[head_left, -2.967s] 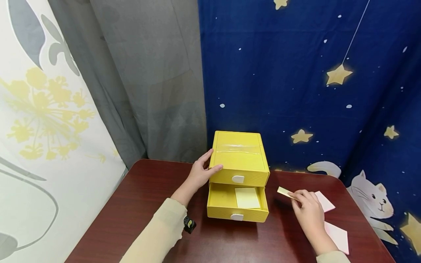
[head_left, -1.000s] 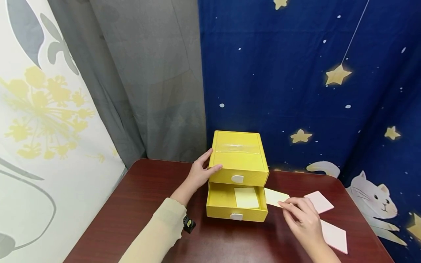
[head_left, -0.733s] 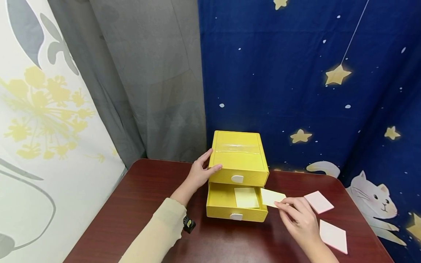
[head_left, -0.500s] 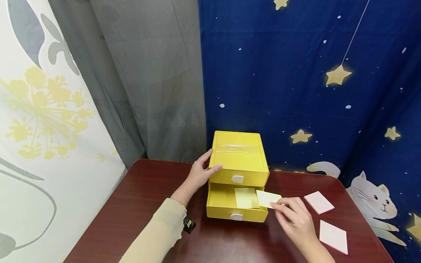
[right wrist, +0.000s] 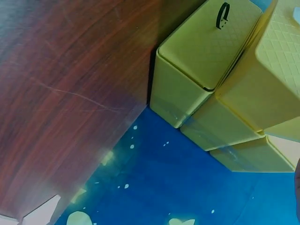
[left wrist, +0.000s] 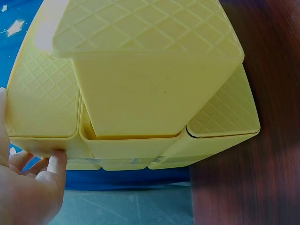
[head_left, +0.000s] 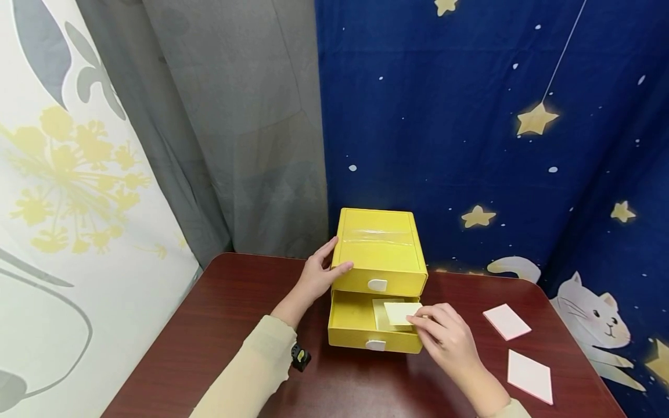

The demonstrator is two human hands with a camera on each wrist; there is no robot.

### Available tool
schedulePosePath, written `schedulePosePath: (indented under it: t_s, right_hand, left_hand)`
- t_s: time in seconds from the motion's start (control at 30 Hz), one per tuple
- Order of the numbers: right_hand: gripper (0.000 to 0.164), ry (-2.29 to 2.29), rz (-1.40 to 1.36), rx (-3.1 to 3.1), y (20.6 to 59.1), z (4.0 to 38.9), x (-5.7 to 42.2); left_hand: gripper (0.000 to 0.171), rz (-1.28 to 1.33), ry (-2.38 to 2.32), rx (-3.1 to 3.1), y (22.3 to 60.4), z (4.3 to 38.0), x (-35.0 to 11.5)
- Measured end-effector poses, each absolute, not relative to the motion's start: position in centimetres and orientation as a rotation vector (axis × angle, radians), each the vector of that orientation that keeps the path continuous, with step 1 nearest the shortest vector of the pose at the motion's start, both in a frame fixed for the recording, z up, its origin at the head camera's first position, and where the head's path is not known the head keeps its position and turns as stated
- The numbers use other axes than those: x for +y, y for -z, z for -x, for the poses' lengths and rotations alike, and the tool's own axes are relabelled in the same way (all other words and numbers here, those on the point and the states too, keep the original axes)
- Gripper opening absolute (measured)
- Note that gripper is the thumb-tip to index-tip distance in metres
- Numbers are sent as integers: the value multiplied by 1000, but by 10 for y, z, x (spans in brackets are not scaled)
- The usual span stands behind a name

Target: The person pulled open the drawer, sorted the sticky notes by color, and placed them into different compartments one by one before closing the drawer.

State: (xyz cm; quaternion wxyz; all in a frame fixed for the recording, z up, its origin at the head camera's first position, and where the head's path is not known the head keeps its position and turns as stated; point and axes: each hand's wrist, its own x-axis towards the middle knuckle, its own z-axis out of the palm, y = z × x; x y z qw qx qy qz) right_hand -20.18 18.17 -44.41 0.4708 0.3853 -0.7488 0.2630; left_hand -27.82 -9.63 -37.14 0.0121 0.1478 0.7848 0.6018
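Note:
A yellow drawer cabinet (head_left: 378, 223) stands on the table, one drawer (head_left: 344, 338) pulled out below the top one. My left hand (head_left: 316, 274) rests against its left side, thumb on the top near the front corner. In the left wrist view, the left hand (left wrist: 35, 187) touches the cabinet's edge. My right hand (head_left: 446, 339) pinches a pale yellow sticky note pad (head_left: 398, 313) by its right edge, over the pulled-out drawer. Another yellow sticky note pad (head_left: 380, 316) lies inside, partly covered by the held one. Only a sliver of the right hand (right wrist: 297, 187) shows in the right wrist view.
Two pale pink sticky note pads, an upper one (head_left: 507, 321) and a lower one (head_left: 529, 376), lie to the right on the dark red-brown table (head_left: 235, 325). A blue starry curtain (head_left: 418, 116) hangs behind, beside a grey curtain (head_left: 251, 145).
My right hand has carried the yellow sticky note pad leftward from the table's right side, past the drawer's right wall, to above the pad inside. My left hand has stayed on the cabinet.

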Motion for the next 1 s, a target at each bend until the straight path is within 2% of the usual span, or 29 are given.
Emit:
schedulePosePath:
  t_s: [0.17,0.43,0.6,0.77,1.0]
  right_hand:
    - [26,-620,-951,-1877,441,209,175]
    - [28,-546,-963,-1948,439,219,165]
    - [19,-508,-972,-1963,437,225,158]
    - [22,-486,-972,-1978,435,228,149]
    - [20,-442,-981,-1999,432,232,137]
  left_hand:
    - [78,-461,-1880,2446,375,281,-96]
    - [79,-436,-1923,2467,402,301,-96]
    - [79,-444,-1929,2464,399,298,-96]
    - [79,-433,-1931,2474,404,301,-96]
    - [79,-429,-1915,2491,405,302,-96]
